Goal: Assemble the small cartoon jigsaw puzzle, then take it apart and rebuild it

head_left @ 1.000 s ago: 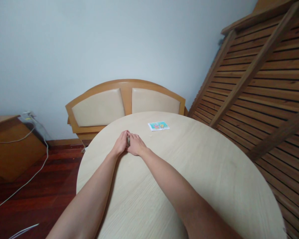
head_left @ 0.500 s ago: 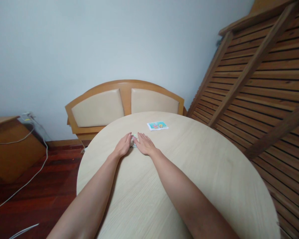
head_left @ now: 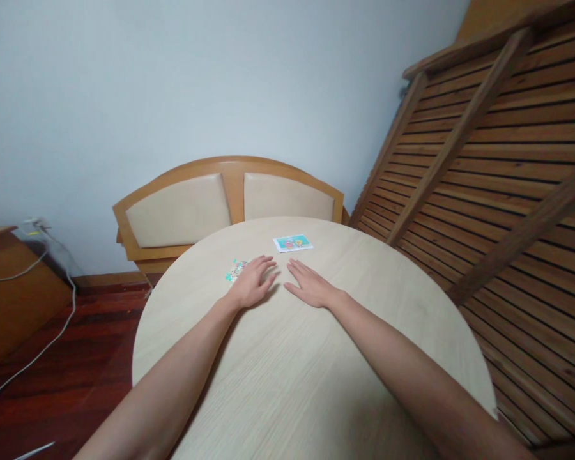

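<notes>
A small pile of puzzle-like pieces (head_left: 234, 271), white, green and multicoloured, lies on the round wooden table (head_left: 287, 358). Just right of the pile is my left hand (head_left: 255, 282), fingers apart and holding nothing; it covers part of the pile's right side. My right hand (head_left: 311, 284) rests palm down on the tabletop with its fingers stretched out, also with nothing in it. Beyond my right hand lies a rectangular picture card (head_left: 293, 243) with cartoon figures on a turquoise ground.
Behind the table stands a wooden headboard (head_left: 237, 191) with two cream padded panels against the wall. A slatted wooden panel (head_left: 498, 166) leans at the right. On the left are a wooden cabinet (head_left: 19, 300) and a white cable (head_left: 52, 348) running across the red-brown floor.
My hands, which were on both sides of the pile, have moved off it to the right. More of the pile now shows, left of my left hand. The view has shifted slightly right.
</notes>
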The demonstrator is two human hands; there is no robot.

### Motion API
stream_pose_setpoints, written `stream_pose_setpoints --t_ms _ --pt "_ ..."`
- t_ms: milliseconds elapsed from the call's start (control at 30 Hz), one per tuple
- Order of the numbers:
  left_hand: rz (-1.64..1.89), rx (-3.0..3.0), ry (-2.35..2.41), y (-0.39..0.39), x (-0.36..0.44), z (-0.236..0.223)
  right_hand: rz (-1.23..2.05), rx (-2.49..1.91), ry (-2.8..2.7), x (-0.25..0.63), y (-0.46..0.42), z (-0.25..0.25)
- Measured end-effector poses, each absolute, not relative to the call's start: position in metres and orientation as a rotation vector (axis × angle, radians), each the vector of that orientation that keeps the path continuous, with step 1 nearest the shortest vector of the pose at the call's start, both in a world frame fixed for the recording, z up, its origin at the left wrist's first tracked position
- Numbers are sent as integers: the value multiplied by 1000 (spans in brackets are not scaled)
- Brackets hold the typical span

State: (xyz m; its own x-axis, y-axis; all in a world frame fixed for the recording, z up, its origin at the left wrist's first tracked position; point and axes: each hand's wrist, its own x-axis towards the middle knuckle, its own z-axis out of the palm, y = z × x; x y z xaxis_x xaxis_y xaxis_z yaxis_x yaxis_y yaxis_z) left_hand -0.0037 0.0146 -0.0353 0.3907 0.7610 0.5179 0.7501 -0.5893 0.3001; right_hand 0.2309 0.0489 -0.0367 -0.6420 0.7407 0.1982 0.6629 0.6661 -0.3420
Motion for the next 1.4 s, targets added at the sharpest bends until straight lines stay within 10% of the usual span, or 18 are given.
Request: stream_pose_setpoints --t_ms 233,1400 --pt "561 2812 1239 10 71 -39 211 -1417 -2441 306 46 -47" --pt "567 2707 1259 8 66 -49 351 -1269 -2510 297 12 -35"
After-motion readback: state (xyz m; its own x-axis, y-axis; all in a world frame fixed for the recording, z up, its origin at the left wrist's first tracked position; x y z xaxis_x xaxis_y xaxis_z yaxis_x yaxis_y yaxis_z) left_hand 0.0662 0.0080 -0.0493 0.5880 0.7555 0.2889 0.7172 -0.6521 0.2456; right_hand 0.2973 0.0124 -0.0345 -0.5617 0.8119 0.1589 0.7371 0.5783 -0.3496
